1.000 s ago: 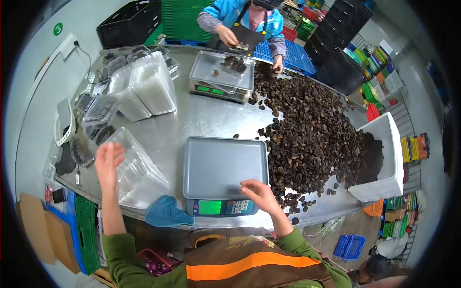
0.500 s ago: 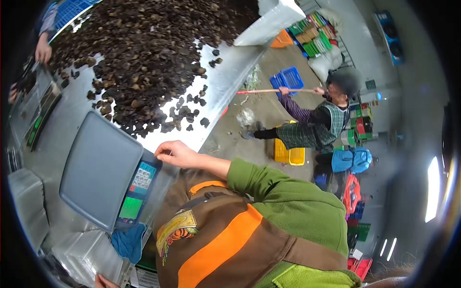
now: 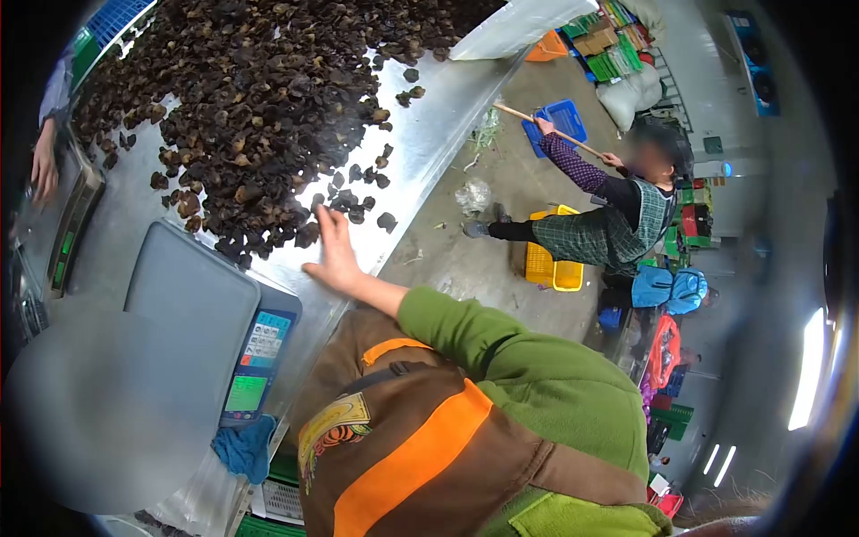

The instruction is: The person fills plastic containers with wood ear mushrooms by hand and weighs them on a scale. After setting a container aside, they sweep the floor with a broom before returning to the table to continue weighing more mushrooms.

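My right hand (image 3: 336,259), in a green sleeve, is over the bright metal table (image 3: 362,251). Its thumb is spread from the fingers, whose tips are at the lower edge of a heap of dark, dried, curled pieces (image 3: 268,98). Nothing is held in it. Just left of this hand is a grey weighing scale (image 3: 192,304) with a lit green display (image 3: 245,394) and a keypad. A blue cloth (image 3: 243,449) lies against the scale's lower corner. My left hand does not show. A round blurred patch hides the lower left.
Another person's hand (image 3: 45,166) is at the left edge, near a second scale (image 3: 76,228). Beyond the table, a person in a checked apron (image 3: 582,234) grips a long stick (image 3: 559,134). Yellow crates (image 3: 555,251) and a blue crate (image 3: 557,128) stand on the floor.
My right hand has moved from the scale's corner up to the heap, its fingers spreading. My left hand has left the bottom edge of view. The other person's stick has tilted.
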A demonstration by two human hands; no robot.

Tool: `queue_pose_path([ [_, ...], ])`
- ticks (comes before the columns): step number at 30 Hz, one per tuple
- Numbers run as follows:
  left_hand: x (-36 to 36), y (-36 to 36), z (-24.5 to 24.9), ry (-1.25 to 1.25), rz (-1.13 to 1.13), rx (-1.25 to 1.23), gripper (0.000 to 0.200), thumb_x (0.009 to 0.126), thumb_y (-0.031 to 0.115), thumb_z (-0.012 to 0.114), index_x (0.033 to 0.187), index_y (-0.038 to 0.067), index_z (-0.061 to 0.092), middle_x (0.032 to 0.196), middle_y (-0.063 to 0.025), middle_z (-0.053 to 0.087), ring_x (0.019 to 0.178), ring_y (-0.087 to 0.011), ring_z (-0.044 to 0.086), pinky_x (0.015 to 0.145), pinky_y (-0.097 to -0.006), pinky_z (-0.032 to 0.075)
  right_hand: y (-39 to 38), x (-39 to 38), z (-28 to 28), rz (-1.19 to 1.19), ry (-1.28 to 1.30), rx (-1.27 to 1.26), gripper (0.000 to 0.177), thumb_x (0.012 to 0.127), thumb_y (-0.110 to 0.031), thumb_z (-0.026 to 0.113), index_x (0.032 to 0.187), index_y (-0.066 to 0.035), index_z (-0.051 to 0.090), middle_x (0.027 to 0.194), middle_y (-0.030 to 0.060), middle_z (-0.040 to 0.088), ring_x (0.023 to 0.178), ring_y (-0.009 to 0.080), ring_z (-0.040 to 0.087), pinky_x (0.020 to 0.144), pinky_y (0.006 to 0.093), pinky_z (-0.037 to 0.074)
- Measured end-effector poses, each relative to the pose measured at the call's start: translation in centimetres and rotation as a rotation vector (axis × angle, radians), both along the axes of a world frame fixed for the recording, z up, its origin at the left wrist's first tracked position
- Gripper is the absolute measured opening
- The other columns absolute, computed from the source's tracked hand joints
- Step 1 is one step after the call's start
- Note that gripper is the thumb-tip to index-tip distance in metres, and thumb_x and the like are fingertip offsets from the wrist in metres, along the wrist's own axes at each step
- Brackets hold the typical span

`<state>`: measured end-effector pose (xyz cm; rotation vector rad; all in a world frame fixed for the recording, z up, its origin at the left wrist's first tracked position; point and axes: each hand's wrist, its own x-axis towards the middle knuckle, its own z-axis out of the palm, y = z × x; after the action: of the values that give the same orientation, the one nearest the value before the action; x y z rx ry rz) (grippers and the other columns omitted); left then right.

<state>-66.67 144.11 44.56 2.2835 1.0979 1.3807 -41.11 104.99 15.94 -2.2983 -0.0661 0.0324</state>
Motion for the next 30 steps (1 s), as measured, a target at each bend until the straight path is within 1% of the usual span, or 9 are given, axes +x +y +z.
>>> queue_pose_path([
  [1,1.8,-1.1,-0.9,-0.025,-0.086,-0.069,0.040,0.076,0.033,0.084,0.093,0.000,0.071,0.080,-0.0109,0.070,0.073,-0.0248,0.064,0.072,-0.0356,0.054,1.6,1.1,0.2,0.050,-0.023,0.002,0.118,0.057,-0.016,0.087,0.151,-0.008,0.017,0.145,0.0269,0.020,0.131,0.0464,0.030,0.110,0.0460,0.034],
  [2,2.3,-0.9,-2.7,0.382,-0.195,0.064,0.024,0.097,0.008,0.056,0.116,-0.006,0.063,0.112,-0.0206,0.065,0.098,-0.0321,0.062,0.088,-0.0357,0.048,2.9,2.4,0.5,0.100,-0.050,0.005,0.120,0.056,-0.017,0.088,0.152,-0.009,0.017,0.148,0.0276,0.016,0.133,0.0475,0.027,0.112,0.0476,0.032],
  [5,7.4,-4.1,-8.8,0.471,-0.519,0.078,0.021,0.092,0.000,0.061,0.112,-0.003,0.066,0.105,-0.0143,0.065,0.092,-0.0261,0.062,0.081,-0.0343,0.049,5.7,7.1,0.7,0.132,-0.194,-0.067,0.121,0.052,-0.017,0.090,0.151,-0.013,0.021,0.154,0.0271,0.008,0.139,0.0491,0.018,0.115,0.0498,0.025],
  [6,9.5,-5.7,-10.0,0.463,-0.658,0.111,0.020,0.090,-0.003,0.062,0.110,-0.001,0.067,0.100,-0.0131,0.064,0.088,-0.0253,0.061,0.076,-0.0351,0.049,6.0,8.9,0.9,0.154,-0.244,-0.109,0.118,0.052,-0.017,0.091,0.151,-0.016,0.025,0.155,0.0262,0.007,0.141,0.0496,0.014,0.113,0.0581,0.024],
  [10,13.2,-9.6,-14.7,0.541,-0.757,-0.051,0.026,0.084,-0.005,0.065,0.109,0.003,0.068,0.094,-0.0103,0.060,0.085,-0.0258,0.058,0.074,-0.0368,0.048,7.2,15.3,3.6,0.248,-0.246,-0.312,0.115,0.047,-0.024,0.093,0.147,-0.027,0.036,0.156,0.0217,0.010,0.141,0.0517,0.010,0.103,0.0717,0.028],
  [15,15.0,-12.1,-16.7,0.612,-0.845,-0.106,0.024,0.082,-0.002,0.066,0.105,0.004,0.069,0.093,-0.0093,0.059,0.087,-0.0271,0.057,0.075,-0.0377,0.047,7.4,15.9,3.2,0.431,-0.109,-0.527,0.095,0.051,-0.041,0.090,0.135,-0.025,0.049,0.149,0.0212,0.025,0.135,0.0516,0.025,0.096,0.0675,0.041],
  [22,15.7,-13.7,-16.3,0.618,-0.875,-0.148,0.016,0.085,0.003,0.065,0.101,0.003,0.070,0.092,-0.0091,0.059,0.086,-0.0268,0.057,0.072,-0.0379,0.048,7.0,14.4,1.9,0.353,-0.177,-0.518,0.045,0.065,-0.006,0.070,0.107,-0.020,0.063,0.126,0.0204,0.042,0.108,0.0444,0.047,0.075,0.0460,0.057],
  [26,15.3,-13.3,-16.2,0.612,-0.868,-0.206,0.018,0.083,0.000,0.065,0.101,0.001,0.068,0.092,-0.0096,0.059,0.087,-0.0275,0.058,0.077,-0.0378,0.047,5.7,15.1,1.8,0.368,-0.080,-0.565,0.043,0.065,-0.008,0.071,0.105,-0.020,0.063,0.120,0.0170,0.045,0.106,0.0418,0.049,0.078,0.0474,0.055],
  [30,14.9,-12.6,-15.6,0.663,-0.868,-0.247,0.025,0.081,0.001,0.068,0.106,0.001,0.067,0.096,-0.0108,0.060,0.091,-0.0291,0.058,0.081,-0.0381,0.048,3.8,16.0,2.5,0.287,-0.025,-0.291,0.048,0.060,-0.016,0.078,0.106,-0.018,0.065,0.115,0.0162,0.051,0.106,0.0392,0.053,0.089,0.0454,0.051],
])
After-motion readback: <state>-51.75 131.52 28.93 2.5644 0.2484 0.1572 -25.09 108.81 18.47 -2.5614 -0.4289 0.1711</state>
